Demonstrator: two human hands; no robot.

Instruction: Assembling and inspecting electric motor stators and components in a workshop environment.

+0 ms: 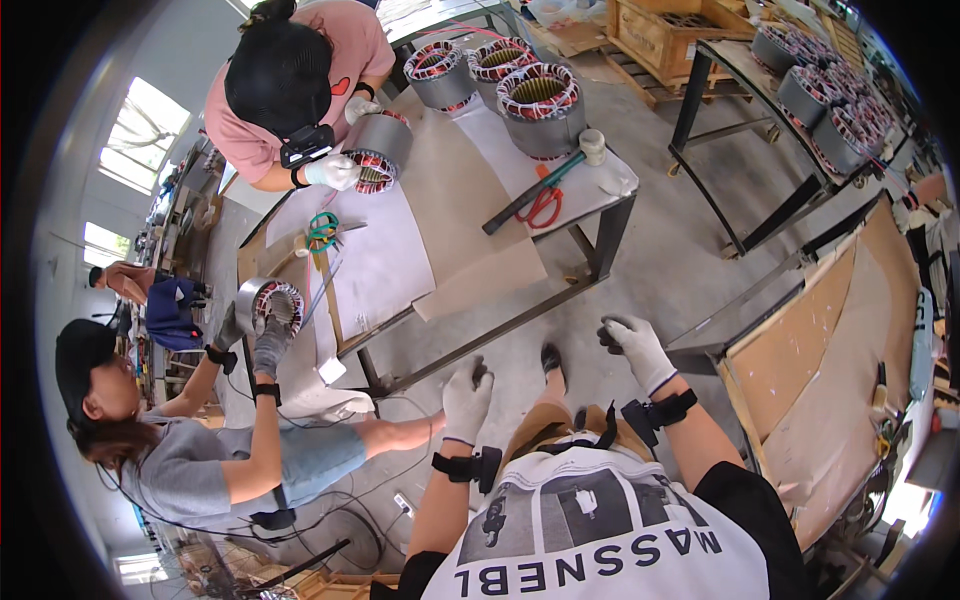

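My left hand [467, 402], in a white glove with grey fingertips, hangs in the air in front of the table's near edge. Its fingers are loosely bent and nothing shows in them. Level with it on the right, my right hand [640, 352] wears the same kind of glove; thumb and fingers are apart, with no object between them. Neither hand touches anything. Nearest to both is the work table [500, 262], covered with brown board and white paper. On it lie red-handled scissors [541, 208] and a dark-handled tool [530, 195]. Several wound motor stators [543, 112] stand at its far side.
Across the table, a person in pink [290, 95] handles a stator [382, 150]. At left, another person [210, 455] holds a smaller stator [268, 305]. Green-handled scissors [322, 232] lie between them. A board-topped bench [810, 350] stands right; cables [350, 500] run over the floor.
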